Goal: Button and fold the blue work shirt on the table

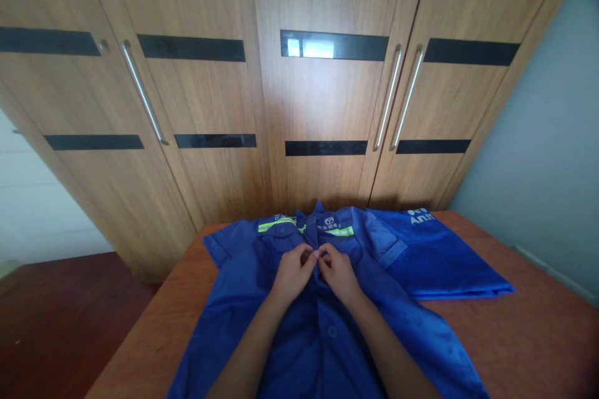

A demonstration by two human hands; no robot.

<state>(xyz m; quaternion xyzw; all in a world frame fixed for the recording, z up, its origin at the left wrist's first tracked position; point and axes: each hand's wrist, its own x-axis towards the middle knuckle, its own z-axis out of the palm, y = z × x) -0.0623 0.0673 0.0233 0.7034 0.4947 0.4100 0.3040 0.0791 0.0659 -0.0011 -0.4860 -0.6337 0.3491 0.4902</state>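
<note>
A blue short-sleeved work shirt (243, 299) with yellow-green reflective strips at the chest lies face up on a brown table (538, 336), collar pointing away from me. My left hand (292, 271) and my right hand (337, 271) meet at the shirt's front placket just below the collar. Both pinch the cloth there with closed fingers, fingertips touching. A blue button (332, 331) shows lower down the placket between my forearms.
A second blue garment (440, 259) with white lettering lies folded to the right, partly under the shirt's sleeve. A wooden wardrobe (299, 100) with long metal handles stands right behind the table. Dark red floor is at left, a pale wall at right.
</note>
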